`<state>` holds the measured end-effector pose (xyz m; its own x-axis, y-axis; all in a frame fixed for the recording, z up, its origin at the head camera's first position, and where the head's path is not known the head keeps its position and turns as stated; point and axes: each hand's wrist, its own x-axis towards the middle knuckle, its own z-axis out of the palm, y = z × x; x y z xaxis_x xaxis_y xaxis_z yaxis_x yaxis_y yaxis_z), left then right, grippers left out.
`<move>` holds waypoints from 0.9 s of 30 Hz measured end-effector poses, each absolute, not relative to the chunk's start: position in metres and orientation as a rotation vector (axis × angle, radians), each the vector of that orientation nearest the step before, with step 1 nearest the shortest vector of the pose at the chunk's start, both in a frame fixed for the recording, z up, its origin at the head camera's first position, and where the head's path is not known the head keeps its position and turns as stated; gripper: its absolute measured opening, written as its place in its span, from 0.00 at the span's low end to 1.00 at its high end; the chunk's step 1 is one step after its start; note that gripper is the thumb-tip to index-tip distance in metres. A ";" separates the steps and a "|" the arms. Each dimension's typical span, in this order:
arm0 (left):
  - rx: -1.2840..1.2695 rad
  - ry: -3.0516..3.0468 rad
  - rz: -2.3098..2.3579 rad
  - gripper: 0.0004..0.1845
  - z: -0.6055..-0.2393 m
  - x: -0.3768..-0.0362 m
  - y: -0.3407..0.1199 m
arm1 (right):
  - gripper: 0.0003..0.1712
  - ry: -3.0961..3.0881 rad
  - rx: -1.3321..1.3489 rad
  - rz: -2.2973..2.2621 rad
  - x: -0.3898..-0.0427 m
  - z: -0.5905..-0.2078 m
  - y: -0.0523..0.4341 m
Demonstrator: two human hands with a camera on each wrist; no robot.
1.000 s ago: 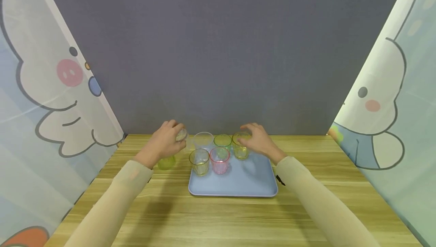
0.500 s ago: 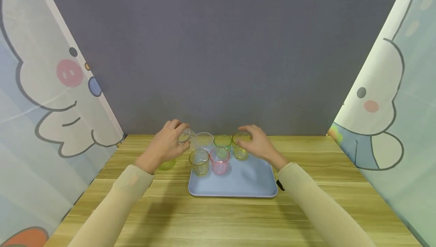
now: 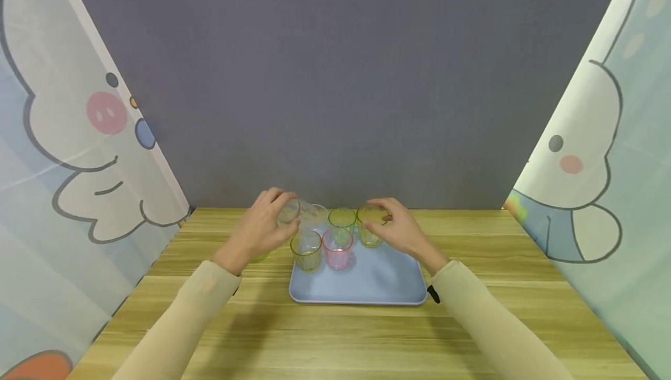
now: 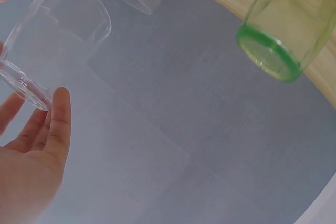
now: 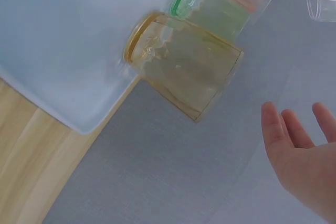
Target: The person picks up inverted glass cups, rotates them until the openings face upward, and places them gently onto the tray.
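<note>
My left hand [image 3: 271,218] grips a clear cup [image 3: 291,212], tilted on its side, at the tray's back left corner. In the left wrist view the clear cup [image 4: 52,40] lies between thumb and fingers [image 4: 55,124]. A second clear cup [image 3: 316,214] stands on the blue tray [image 3: 377,287] right beside it. My right hand [image 3: 384,222] hovers with its fingers relaxed next to a yellow cup [image 3: 369,227]. In the right wrist view its fingers [image 5: 294,140] stay clear of the yellow cup [image 5: 184,66].
A green cup [image 3: 342,220], a pink cup [image 3: 337,247] and another yellowish cup [image 3: 306,249] also stand on the tray. A green cup [image 4: 283,30] stands on the wooden table [image 3: 335,339] left of the tray. A grey wall rises close behind.
My left hand has carried the clear cup rightward and tilted it toward the clear cup on the tray. My right hand has drifted slightly nearer to the yellow cup.
</note>
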<state>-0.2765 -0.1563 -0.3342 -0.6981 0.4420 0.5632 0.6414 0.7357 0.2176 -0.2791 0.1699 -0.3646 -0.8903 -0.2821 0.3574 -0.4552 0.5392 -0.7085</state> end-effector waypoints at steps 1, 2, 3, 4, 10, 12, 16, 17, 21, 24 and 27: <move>-0.828 -2.448 -0.566 0.23 -0.335 -0.276 -0.156 | 0.32 -2.564 0.624 1.290 -0.279 -0.365 0.170; -0.832 -2.442 -0.575 0.23 -0.337 -0.276 -0.156 | 0.32 -2.550 0.631 1.306 -0.278 -0.365 0.170; -0.834 -2.435 -0.582 0.24 -0.338 -0.276 -0.155 | 0.32 -2.541 0.632 1.323 -0.277 -0.366 0.170; -0.835 -2.428 -0.587 0.24 -0.340 -0.276 -0.155 | 0.32 -2.535 0.636 1.331 -0.277 -0.366 0.170; -0.846 -2.367 -0.678 0.23 -0.346 -0.274 -0.153 | 0.33 -2.536 0.636 1.380 -0.273 -0.370 0.169; -0.842 -2.357 -0.725 0.23 -0.348 -0.273 -0.152 | 0.33 -2.526 0.642 1.396 -0.272 -0.371 0.168; -0.831 -2.366 -0.870 0.23 -0.350 -0.272 -0.149 | 0.33 -2.495 0.675 1.429 -0.270 -0.374 0.167; -0.825 -2.375 -0.922 0.24 -0.350 -0.271 -0.148 | 0.33 -2.486 0.684 1.438 -0.270 -0.374 0.167; -0.795 -2.384 -1.150 0.24 -0.351 -0.268 -0.145 | 0.33 -2.457 0.715 1.479 -0.268 -0.375 0.167; -0.763 -2.372 -1.284 0.24 -0.351 -0.266 -0.143 | 0.32 -2.438 0.726 1.502 -0.267 -0.375 0.167; -0.735 -2.348 -1.391 0.24 -0.352 -0.265 -0.141 | 0.32 -2.421 0.732 1.524 -0.266 -0.375 0.168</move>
